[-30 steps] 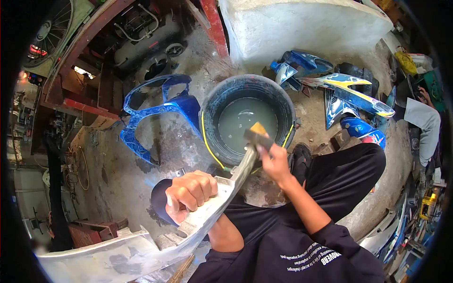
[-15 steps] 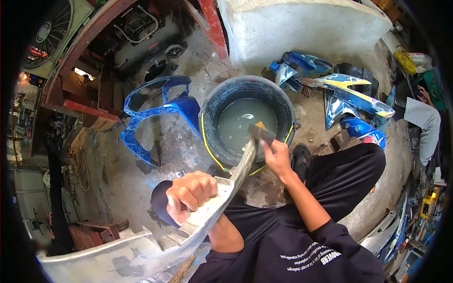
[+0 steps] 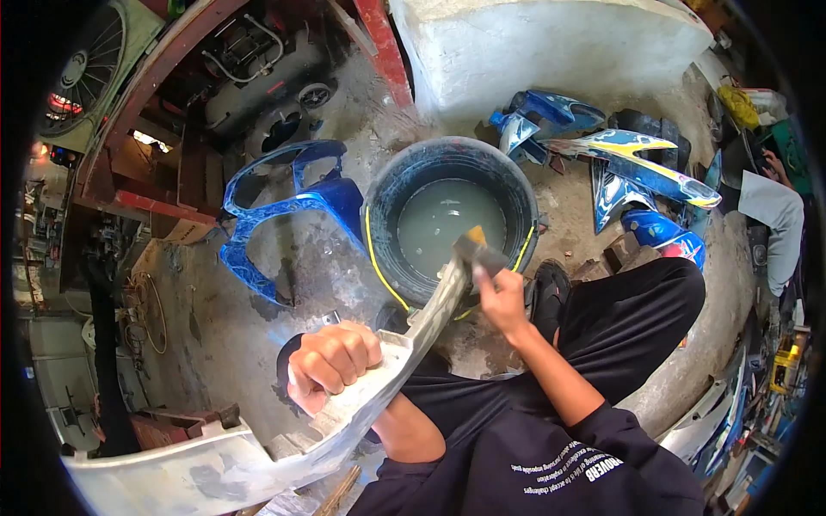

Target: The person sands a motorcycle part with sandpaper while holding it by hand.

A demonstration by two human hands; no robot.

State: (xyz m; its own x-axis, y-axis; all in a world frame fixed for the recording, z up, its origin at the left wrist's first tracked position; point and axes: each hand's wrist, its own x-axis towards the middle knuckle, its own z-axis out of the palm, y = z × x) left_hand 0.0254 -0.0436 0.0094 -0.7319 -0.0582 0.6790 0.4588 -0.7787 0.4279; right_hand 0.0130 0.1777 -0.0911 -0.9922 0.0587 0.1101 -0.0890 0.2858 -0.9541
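My left hand (image 3: 334,363) is wrapped round a long, curved motorbike fairing panel (image 3: 198,469), patchy white and grey, which runs from the lower left up to the bucket. My right hand (image 3: 502,305) holds a dark grey piece of sandpaper (image 3: 483,256), with a yellow-tan part showing at its top, against the panel's narrow far end. Just beyond that end stands a black bucket (image 3: 379,193) of cloudy water, with a yellow handle hanging round its side. The sandpaper covers the tip of the panel.
A blue fairing frame (image 3: 348,206) lies on the concrete left of the bucket. Several blue, white and yellow fairing pieces (image 3: 615,155) lie to the right, near a white block (image 3: 551,60). An air compressor (image 3: 258,95) stands at the back left. Another person's hand (image 3: 777,163) shows far right.
My left hand and the panel have shifted slightly left and down. My right hand, with the sandpaper, has moved a little down and stays at the panel's far end.
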